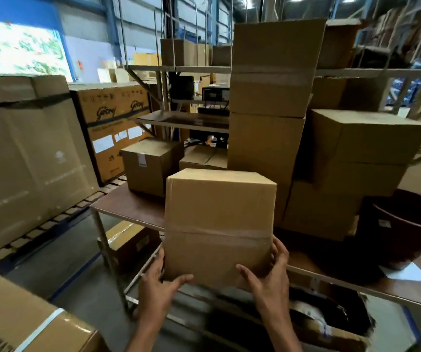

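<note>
Between the left hand [158, 283] and right hand [270, 273], the cardboard box [219, 224] is gripped at its lower corners, long axis upright, equidistant.

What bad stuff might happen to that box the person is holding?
The box is held only near its bottom by the left hand and the right hand, so its tall top might tip and it may slip down past the edge of the table. Pushed further in, it might bump the stack of boxes right behind, and the top one could tumble.
</note>
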{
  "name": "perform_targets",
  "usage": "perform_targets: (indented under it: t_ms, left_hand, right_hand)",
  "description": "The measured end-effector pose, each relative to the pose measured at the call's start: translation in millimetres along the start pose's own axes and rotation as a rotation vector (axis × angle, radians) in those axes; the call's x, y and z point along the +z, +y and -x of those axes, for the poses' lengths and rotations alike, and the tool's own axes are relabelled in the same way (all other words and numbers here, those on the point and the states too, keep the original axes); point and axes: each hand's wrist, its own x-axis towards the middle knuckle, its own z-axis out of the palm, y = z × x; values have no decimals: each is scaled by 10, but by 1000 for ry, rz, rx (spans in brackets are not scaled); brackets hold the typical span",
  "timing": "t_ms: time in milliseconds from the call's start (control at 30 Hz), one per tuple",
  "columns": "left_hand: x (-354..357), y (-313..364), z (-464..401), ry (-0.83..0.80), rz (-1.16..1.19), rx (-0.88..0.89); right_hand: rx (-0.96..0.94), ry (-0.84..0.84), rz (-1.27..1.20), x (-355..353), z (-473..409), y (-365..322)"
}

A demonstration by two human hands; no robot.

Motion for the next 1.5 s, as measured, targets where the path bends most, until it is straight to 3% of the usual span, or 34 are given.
perform_targets:
  t_ms: [300, 633, 800, 1000, 1333, 1500]
  left_hand:
    - [-396, 147, -370, 201, -157, 161]
    - [-734, 631, -1269, 373, -227, 260]
    - [-853, 659, -1785, 346, -298, 319]
    - [-850, 411, -2483, 281, -200, 305]
    - [-192, 314, -3579, 159, -106, 309]
    - [119, 264, -4058, 122, -164, 320]
  right_hand:
    - [-125, -48, -125, 355, -190, -288]
    - [-213, -88, -87, 1205, -826, -713]
    - [-214, -65, -69, 1521, -1158, -750]
    - [-203, -9, -97, 1854, -1521, -613]
    - [-194, 72, -7, 2104, -2634, -264]
    - [-225, 123, 188, 2181, -3149, -42]
